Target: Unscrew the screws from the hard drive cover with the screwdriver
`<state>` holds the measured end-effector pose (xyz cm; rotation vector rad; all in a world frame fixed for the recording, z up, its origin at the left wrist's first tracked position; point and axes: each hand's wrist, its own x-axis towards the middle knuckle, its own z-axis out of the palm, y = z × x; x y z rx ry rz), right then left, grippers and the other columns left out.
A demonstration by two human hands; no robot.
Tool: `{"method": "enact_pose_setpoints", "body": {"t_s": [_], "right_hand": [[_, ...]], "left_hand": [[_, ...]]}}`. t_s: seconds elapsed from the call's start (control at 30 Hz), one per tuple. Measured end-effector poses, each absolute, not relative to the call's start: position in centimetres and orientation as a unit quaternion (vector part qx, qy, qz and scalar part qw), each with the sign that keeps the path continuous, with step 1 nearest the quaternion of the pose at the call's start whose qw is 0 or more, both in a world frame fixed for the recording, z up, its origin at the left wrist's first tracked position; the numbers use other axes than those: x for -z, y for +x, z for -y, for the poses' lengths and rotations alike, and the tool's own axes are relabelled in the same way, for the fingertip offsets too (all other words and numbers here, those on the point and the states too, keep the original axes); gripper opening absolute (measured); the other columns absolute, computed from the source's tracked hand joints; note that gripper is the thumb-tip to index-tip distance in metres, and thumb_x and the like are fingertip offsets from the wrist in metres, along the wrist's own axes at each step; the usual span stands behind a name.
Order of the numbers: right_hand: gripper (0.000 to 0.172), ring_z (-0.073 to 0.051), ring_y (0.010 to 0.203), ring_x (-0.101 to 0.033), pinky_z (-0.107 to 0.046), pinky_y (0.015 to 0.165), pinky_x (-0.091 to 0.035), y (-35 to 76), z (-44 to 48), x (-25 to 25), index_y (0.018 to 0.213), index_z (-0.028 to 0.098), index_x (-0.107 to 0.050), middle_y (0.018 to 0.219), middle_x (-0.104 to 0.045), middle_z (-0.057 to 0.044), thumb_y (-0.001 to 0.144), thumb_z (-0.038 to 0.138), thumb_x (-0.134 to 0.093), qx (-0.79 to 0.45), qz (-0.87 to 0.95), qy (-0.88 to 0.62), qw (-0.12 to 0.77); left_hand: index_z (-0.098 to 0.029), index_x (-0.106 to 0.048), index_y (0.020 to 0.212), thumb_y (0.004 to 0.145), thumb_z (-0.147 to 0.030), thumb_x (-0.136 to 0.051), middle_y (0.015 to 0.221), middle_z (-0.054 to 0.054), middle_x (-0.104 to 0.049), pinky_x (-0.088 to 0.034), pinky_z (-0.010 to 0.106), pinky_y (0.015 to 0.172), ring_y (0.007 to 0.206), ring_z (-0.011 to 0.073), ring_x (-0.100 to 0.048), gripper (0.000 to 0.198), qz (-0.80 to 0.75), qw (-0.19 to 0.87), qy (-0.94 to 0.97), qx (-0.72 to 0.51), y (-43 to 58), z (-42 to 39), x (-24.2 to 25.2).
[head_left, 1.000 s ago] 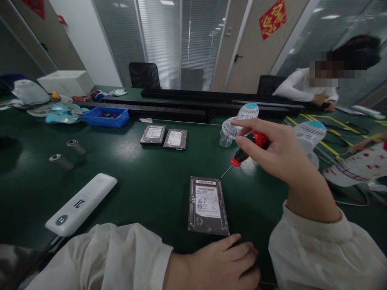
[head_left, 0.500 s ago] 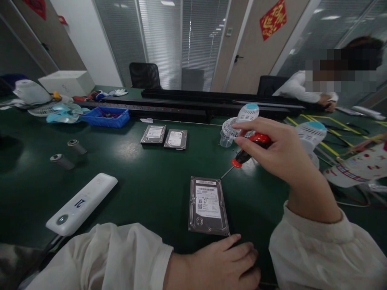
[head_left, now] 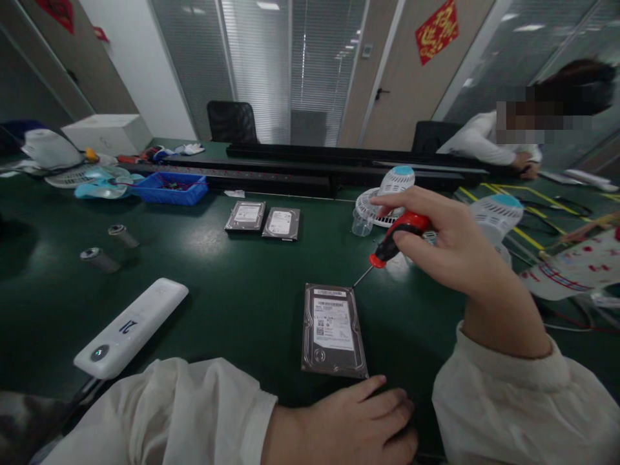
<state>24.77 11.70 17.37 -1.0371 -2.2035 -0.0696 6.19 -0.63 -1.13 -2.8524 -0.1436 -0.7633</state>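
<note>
A hard drive [head_left: 333, 329] lies label up on the green table before me. My right hand [head_left: 443, 248] grips a red and black screwdriver [head_left: 393, 239], which slants down to the left. Its tip meets the drive's far right corner; whether a screw sits under it is too small to tell. My left hand [head_left: 356, 420] rests palm down by the drive's near right corner, fingers stretched out and holding nothing. The index fingertip is at or very near the drive's edge.
Two more hard drives [head_left: 281, 223] lie farther back. On the left are a white device [head_left: 130, 328], two metal cylinders [head_left: 99, 259] and a blue basket [head_left: 169, 188]. White handheld fans [head_left: 494, 216] stand on the right. A person [head_left: 484, 139] sits across the table.
The fingers of my right hand have shifted on the screwdriver's handle, the thumb drawing back, and the handle has tilted slightly. My left hand and the hard drive have stayed put.
</note>
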Motion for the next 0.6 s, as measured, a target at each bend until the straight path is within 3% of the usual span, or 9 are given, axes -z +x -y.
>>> {"method": "enact_pose_setpoints", "body": {"t_s": [0.2,0.3,0.4,0.47,0.6], "right_hand": [[0.033,-0.03,0.1,-0.078,-0.045,0.088,-0.061,24.58,-11.86,-17.1,0.122,0.018,-0.079,0.111,-0.083,-0.011,0.097,0.035,-0.067,0.026,0.826,-0.434,0.358],[0.032,-0.027,0.096,-0.077,-0.042,0.087,-0.06,24.57,-11.92,-17.01,0.122,0.018,-0.079,0.11,-0.082,-0.01,0.095,0.027,-0.064,0.027,0.826,-0.435,0.357],[0.045,-0.025,0.093,-0.074,-0.041,0.087,-0.059,24.69,-11.85,-17.19,0.127,0.012,-0.077,0.107,-0.079,-0.011,0.087,0.018,-0.058,0.036,0.847,-0.404,0.344],[0.048,-0.026,0.094,-0.074,-0.042,0.087,-0.059,24.69,-11.84,-17.27,0.13,0.011,-0.076,0.108,-0.079,-0.012,0.087,0.019,-0.057,0.039,0.852,-0.398,0.338],[0.036,-0.029,0.098,-0.078,-0.043,0.086,-0.06,24.57,-11.92,-17.16,0.124,0.017,-0.079,0.11,-0.082,-0.012,0.097,0.033,-0.064,0.031,0.827,-0.44,0.348]], "left_hand": [[-0.019,-0.075,0.132,0.113,-0.024,-0.049,0.142,0.011,-0.073,-0.044,0.041,0.117,0.133,0.0228,-0.066,0.032,0.041,0.098,-0.967,0.233,6.04,0.59,0.87],[-0.019,-0.075,0.132,0.113,-0.024,-0.048,0.142,0.011,-0.074,-0.044,0.041,0.117,0.133,0.0226,-0.066,0.033,0.042,0.099,-0.966,0.234,6.01,0.56,0.84],[-0.019,-0.076,0.129,0.113,-0.024,-0.048,0.141,0.009,-0.074,-0.044,0.041,0.117,0.133,0.0224,-0.066,0.033,0.046,0.096,-0.965,0.241,6.0,0.52,0.78],[-0.02,-0.077,0.128,0.113,-0.024,-0.048,0.139,0.009,-0.076,-0.045,0.04,0.116,0.132,0.0219,-0.066,0.033,0.046,0.093,-0.964,0.245,6.01,0.49,0.68],[-0.02,-0.077,0.127,0.114,-0.023,-0.047,0.138,0.008,-0.076,-0.046,0.039,0.115,0.131,0.0213,-0.067,0.033,0.046,0.092,-0.965,0.241,6.07,0.56,0.53]]}}
